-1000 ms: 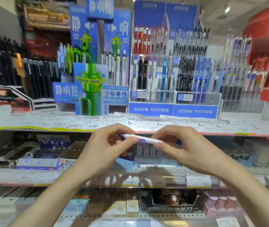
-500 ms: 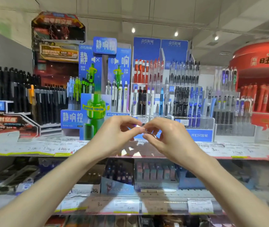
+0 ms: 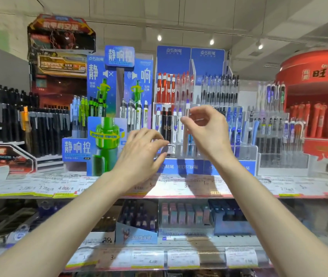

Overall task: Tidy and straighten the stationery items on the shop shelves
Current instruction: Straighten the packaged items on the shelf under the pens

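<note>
left hand (image 3: pixel 139 154): fingers curled, fingertips at the clear pen rack (image 3: pixel 209 150), grip unclear | right hand (image 3: pixel 207 126): raised, fingers loosely spread, holding nothing visible | white pen (image 3: pixel 187 124): upright in rack just beside right fingertips | shelf (image 3: pixel 39 188): below rack

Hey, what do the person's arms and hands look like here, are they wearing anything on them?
Nothing worn that shows. The left hand and right hand are bare, with no gloves, and I see no rings, though the fingers are slightly blurred. Both forearms are bare as far back as the picture's lower edge: no sleeves, watch or bracelet in view. Nails look short and unpainted.
</note>
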`<state>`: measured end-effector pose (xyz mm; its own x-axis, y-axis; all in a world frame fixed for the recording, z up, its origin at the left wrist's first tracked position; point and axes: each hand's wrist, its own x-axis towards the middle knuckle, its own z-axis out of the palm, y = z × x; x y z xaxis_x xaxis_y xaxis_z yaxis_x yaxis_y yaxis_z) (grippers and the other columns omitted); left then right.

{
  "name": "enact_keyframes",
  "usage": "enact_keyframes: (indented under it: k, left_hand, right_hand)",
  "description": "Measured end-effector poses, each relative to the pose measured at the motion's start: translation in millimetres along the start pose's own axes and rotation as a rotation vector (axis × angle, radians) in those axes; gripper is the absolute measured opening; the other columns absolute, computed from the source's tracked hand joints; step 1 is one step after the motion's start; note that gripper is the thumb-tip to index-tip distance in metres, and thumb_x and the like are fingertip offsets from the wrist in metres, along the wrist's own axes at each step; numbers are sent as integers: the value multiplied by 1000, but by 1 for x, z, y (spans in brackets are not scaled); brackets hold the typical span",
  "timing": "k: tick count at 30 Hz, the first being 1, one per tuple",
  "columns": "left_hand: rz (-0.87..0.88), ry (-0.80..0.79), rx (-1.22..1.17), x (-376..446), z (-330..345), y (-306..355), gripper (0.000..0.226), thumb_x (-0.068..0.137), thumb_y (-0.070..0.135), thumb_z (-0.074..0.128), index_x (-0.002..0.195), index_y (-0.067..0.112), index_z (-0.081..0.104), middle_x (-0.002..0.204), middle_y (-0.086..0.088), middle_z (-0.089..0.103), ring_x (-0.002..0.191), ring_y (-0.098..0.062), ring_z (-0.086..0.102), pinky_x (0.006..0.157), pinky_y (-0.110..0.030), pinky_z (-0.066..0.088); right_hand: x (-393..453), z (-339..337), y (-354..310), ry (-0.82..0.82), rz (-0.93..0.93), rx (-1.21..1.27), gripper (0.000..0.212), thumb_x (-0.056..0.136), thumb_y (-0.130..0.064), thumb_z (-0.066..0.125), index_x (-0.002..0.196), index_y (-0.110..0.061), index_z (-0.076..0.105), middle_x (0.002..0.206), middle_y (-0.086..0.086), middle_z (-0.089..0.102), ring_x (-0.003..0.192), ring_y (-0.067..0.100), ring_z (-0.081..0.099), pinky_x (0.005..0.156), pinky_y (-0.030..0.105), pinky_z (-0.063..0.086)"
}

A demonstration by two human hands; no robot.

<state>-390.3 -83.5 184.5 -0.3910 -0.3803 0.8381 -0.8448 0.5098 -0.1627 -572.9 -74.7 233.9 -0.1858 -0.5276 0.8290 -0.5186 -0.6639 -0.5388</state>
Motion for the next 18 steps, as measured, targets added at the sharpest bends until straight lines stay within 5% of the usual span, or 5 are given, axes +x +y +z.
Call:
enact_keyframes:
  k: [18]
  left_hand:
    - [5,-45,-46,-3,8,-12,36,91,28,64,126,23,65,115,9,58,110,-13,49,96,-33,38]
  right_hand:
    - [24,30,-4,65,-2,-47,25,86,-36,74,103,-20,66,83,-15,66,80,0,65,85,30,55]
